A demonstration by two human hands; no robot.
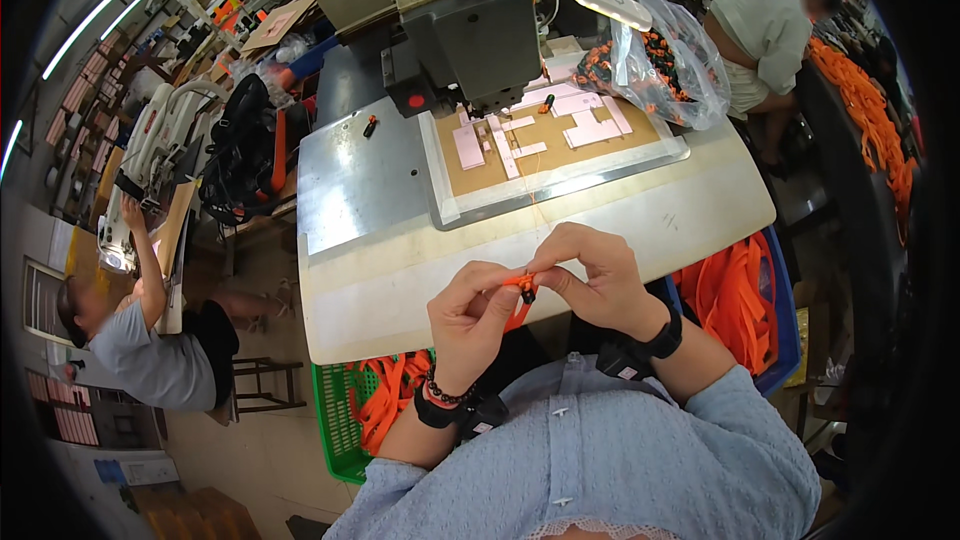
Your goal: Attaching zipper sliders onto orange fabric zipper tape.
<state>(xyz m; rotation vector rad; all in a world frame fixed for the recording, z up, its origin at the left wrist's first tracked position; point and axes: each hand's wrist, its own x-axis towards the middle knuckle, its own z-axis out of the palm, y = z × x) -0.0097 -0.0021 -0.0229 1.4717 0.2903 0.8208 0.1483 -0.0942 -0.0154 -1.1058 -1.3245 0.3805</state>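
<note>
Above the front edge of the sewing table, my left hand (474,318) pinches an orange webbing strap (518,316) between thumb and fingers. A small black and orange piece (527,292) sits at the strap's upper end, partly covered by my fingertips. My right hand (592,275) meets it from the other side, thumb and forefinger closed on the same end of the strap. Beyond my hands lies a brown sewing template (500,162) with pink strips, under the dark head of a sewing machine (480,45). A thin orange thread runs from the template toward my fingers.
Orange straps fill a green basket (330,420) at the left and a blue bin (785,345) at the right. A clear bag (690,80) of small black and orange pieces rests on the table's far right. Another small piece (371,126) lies at left. Two other people sit nearby.
</note>
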